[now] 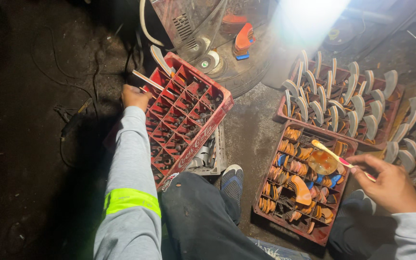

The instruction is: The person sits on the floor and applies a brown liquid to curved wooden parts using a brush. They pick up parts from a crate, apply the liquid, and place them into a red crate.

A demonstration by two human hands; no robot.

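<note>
My left hand (135,96) grips the near-empty red crate (188,115) rim. Right hand (390,185) pinches a brush (338,158) over the part-filled crate (304,183); the far crate (338,103) looks full.

Left arm: stretched forward, grey sleeve with yellow-green band.
Left hand (135,96): fingers curled closed.
Right hand (388,185): low at the right, fingers pinched together.

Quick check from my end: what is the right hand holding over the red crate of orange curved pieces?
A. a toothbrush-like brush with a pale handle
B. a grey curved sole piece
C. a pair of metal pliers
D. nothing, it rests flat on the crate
A: the right hand pinches a slim pale-handled brush, its bristled tip reaching over the red divided plastic crate holding orange curved pieces.
</note>
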